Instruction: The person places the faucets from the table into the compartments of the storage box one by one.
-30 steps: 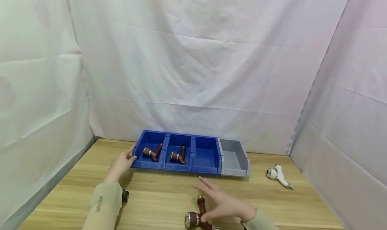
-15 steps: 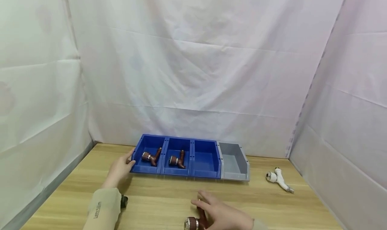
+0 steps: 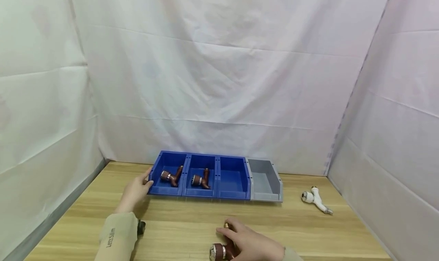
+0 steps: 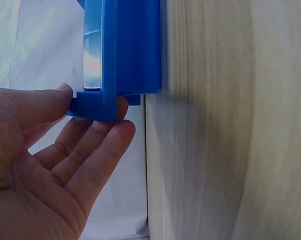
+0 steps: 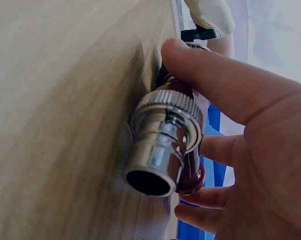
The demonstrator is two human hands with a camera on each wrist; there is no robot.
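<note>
My left hand (image 3: 135,192) pinches the left side rim of the leftmost blue bin (image 4: 109,60), thumb on one face and fingers on the other. At the front, my right hand (image 3: 252,242) holds a brown faucet (image 3: 218,251) with a ribbed knob; the palm hides part of it. In the right wrist view its chrome spout (image 5: 155,155) points toward the camera, with my thumb over the body and fingers round the far side. Similar brown faucets lie in the leftmost bin (image 3: 173,176) and in the second blue bin (image 3: 202,179).
A third blue bin (image 3: 234,179) and a grey bin (image 3: 264,181) continue the joined row to the right, both without contents. A white faucet (image 3: 315,200) lies on the wooden table (image 3: 178,230) at the right. White cloth (image 3: 219,82) encloses the back and sides.
My right hand has lowered onto the brown faucet and closed round it. The left hand keeps its hold on the bin. The head view has shifted slightly.
</note>
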